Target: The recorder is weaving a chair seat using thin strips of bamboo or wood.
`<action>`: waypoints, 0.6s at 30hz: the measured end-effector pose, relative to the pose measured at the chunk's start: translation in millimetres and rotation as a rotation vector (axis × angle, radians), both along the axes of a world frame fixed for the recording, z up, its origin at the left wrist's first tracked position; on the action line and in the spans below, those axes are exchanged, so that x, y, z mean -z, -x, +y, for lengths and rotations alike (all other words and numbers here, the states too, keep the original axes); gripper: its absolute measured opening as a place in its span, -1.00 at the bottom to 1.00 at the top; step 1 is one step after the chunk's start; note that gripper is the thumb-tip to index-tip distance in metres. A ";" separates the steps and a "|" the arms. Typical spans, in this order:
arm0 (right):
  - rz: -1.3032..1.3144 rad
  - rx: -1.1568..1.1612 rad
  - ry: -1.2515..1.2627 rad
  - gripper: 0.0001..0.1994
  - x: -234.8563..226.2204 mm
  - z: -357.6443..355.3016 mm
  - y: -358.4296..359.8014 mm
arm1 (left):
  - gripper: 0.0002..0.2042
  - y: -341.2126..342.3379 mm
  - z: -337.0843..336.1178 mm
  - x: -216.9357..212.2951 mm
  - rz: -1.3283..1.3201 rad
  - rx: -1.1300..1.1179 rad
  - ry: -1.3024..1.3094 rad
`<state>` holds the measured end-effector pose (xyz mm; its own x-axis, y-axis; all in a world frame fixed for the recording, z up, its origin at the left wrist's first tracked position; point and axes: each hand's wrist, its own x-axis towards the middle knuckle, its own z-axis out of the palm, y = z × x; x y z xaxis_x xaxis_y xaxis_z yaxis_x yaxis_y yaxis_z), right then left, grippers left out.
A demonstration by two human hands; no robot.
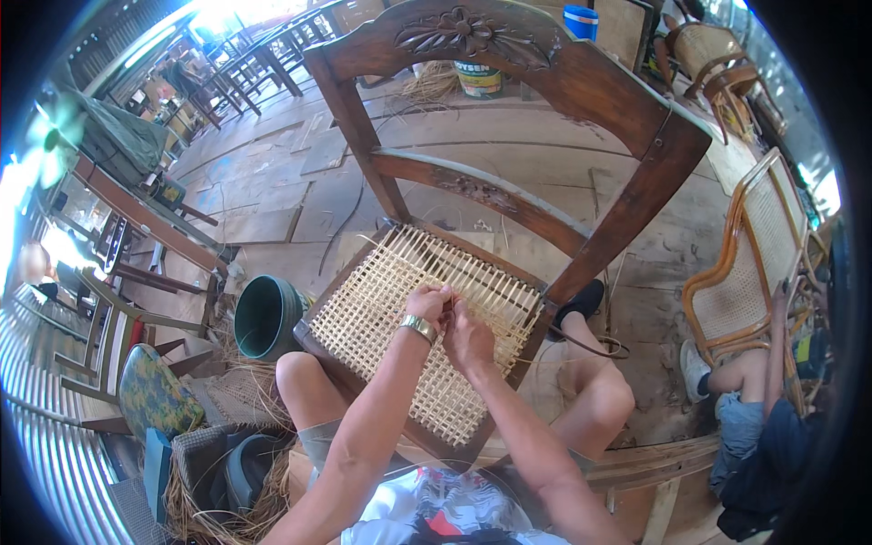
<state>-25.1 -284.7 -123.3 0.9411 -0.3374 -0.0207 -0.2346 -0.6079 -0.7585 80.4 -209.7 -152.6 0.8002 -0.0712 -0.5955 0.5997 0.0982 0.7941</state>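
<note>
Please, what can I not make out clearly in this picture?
Head view: anything held between the fingers: tiny, covered by them.
Head view: the wooden chair's front legs: hidden beneath the woven seat.
Head view: head of the person in denim shorts: cut off by dark rim.

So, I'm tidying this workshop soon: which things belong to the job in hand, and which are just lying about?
Looks part of the job:
carved wooden chair
its cane seat, where the fingers are working

Seems just lying about:
patterned cushion
labelled tub
rattan chair, far right

The green bucket could be either.
</note>
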 end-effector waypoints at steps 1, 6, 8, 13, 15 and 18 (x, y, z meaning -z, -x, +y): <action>0.001 0.002 -0.002 -0.80 3.5 -0.3 -1.2 | -0.91 -0.9 -0.4 -1.4 0.001 0.002 -0.002; -0.066 0.034 -0.043 -0.76 14.5 -2.3 -1.6 | -0.92 -0.3 6.0 -8.3 0.052 0.021 0.093; -0.073 0.062 -0.025 -0.75 24.7 -0.3 -4.9 | -0.93 -4.0 14.4 -6.1 0.089 0.034 0.196; -0.017 0.086 -0.014 -0.74 15.7 -2.3 -7.3 | -0.94 5.1 13.3 -8.9 0.031 0.080 0.258; 0.024 0.075 -0.034 -0.75 13.6 -2.5 -5.9 | -0.96 8.8 9.3 -6.2 -0.080 0.079 0.152; -0.056 0.059 -0.075 -0.76 10.8 -5.5 -4.2 | -0.99 10.9 5.5 -3.5 -0.088 0.020 0.121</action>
